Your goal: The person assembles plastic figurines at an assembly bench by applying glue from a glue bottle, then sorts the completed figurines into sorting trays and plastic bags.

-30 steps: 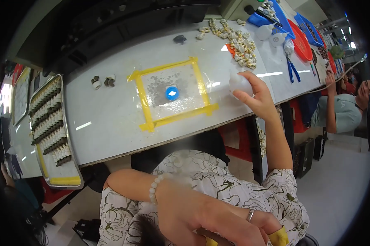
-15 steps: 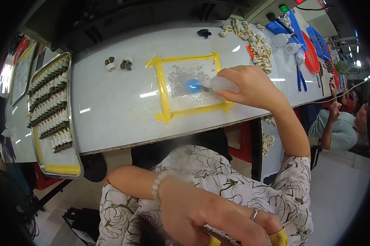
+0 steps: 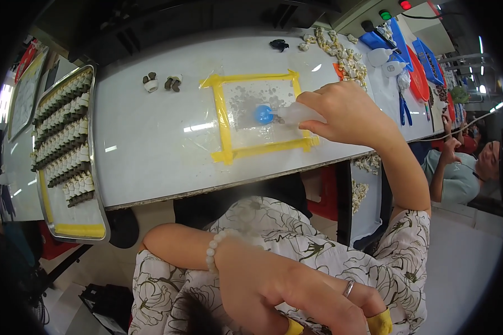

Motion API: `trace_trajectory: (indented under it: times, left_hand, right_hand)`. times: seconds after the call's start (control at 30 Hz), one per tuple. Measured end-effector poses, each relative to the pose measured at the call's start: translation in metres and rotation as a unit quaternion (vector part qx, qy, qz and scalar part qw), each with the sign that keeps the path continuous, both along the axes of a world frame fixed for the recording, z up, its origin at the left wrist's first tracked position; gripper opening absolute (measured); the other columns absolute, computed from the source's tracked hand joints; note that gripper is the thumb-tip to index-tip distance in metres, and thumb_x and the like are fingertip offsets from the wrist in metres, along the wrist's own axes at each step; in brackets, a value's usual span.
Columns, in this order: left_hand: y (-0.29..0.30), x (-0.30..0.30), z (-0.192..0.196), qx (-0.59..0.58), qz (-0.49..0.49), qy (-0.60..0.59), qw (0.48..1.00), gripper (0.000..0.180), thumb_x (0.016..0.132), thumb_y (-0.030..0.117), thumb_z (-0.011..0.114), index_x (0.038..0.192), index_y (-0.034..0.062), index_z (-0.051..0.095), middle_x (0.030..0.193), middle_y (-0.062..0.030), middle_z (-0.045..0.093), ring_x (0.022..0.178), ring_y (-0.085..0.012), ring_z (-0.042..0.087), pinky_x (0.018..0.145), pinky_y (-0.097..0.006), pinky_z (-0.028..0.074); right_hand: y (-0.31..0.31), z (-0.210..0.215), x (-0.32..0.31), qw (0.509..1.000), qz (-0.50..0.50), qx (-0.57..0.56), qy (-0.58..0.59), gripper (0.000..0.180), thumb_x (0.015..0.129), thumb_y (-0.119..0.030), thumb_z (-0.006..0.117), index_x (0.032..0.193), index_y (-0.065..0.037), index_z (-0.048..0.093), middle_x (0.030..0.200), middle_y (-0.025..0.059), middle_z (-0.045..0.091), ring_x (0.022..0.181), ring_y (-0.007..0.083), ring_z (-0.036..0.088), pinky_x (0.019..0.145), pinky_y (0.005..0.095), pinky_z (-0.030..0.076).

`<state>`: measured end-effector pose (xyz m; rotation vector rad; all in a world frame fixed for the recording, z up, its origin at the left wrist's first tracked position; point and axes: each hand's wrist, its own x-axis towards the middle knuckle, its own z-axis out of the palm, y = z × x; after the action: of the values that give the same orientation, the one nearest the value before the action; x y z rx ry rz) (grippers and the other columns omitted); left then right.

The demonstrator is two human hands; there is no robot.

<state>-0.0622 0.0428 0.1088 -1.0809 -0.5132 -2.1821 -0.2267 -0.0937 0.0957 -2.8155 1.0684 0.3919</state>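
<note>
1. The left hand (image 3: 296, 296) at the lower edge is blurred and partly cut off.
2. The right hand (image 3: 346, 111) hides most of the squeeze bottle (image 3: 296, 114).
3. The small pieces (image 3: 340, 53) at the upper right are too small to tell.

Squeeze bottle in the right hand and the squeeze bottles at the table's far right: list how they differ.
The squeeze bottle in the right hand lies tilted sideways, its blue cap over the yellow-taped square; the far squeeze bottles rest unheld on the table. The held one is mostly hidden by fingers; the far ones show fully. All look translucent white.
</note>
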Motion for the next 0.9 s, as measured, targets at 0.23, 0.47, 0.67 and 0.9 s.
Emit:
trace_trajectory:
  times: [0.23, 0.47, 0.67, 0.9]
  left_hand:
    - [-0.017, -0.011, 0.001, -0.067, 0.048, 0.030, 0.996, 0.050, 0.061, -0.001, 0.040, 0.110, -0.0095, 0.049, 0.106, -0.0173, 0.058, 0.090, -0.0318, 0.055, 0.098, -0.047, 0.025]
    - [-0.019, -0.023, 0.013, -0.111, -0.065, -0.078, 0.989, 0.041, 0.071, 0.001, 0.044, 0.110, -0.0043, 0.053, 0.113, -0.0206, 0.052, 0.097, -0.0343, 0.050, 0.092, -0.042, 0.033]
    - [-0.030, 0.005, 0.003, -0.136, 0.017, -0.275, 0.952, 0.023, 0.082, 0.005, 0.049, 0.102, 0.0029, 0.058, 0.109, -0.0204, 0.052, 0.096, -0.0316, 0.052, 0.082, -0.037, 0.042]
    - [-0.022, 0.009, 0.022, -0.093, 0.142, -0.089, 0.981, 0.015, 0.081, 0.001, 0.055, 0.092, 0.0073, 0.063, 0.103, -0.0118, 0.055, 0.084, -0.0266, 0.059, 0.074, -0.038, 0.045]
  right_hand:
    - [0.007, -0.011, -0.017, 0.993, -0.059, 0.013, -0.104, 0.035, 0.075, -0.029, 0.063, 0.098, -0.005, 0.055, 0.074, 0.0142, 0.060, 0.069, 0.0323, 0.057, 0.061, 0.0387, 0.044]
    - [0.028, -0.047, -0.036, 0.897, -0.173, 0.117, -0.390, 0.039, 0.080, -0.025, 0.060, 0.110, -0.004, 0.048, 0.091, 0.0156, 0.059, 0.086, 0.0273, 0.058, 0.074, 0.0326, 0.045]
    - [0.034, -0.069, -0.109, 0.749, -0.301, 0.078, -0.585, 0.037, 0.081, -0.018, 0.060, 0.111, -0.002, 0.046, 0.098, 0.0078, 0.056, 0.091, 0.0134, 0.053, 0.077, 0.0273, 0.043]
    - [-0.003, -0.082, -0.207, 0.616, -0.391, 0.001, -0.684, 0.035, 0.083, -0.015, 0.057, 0.111, 0.000, 0.044, 0.102, 0.0043, 0.053, 0.092, 0.0082, 0.051, 0.078, 0.0230, 0.041]
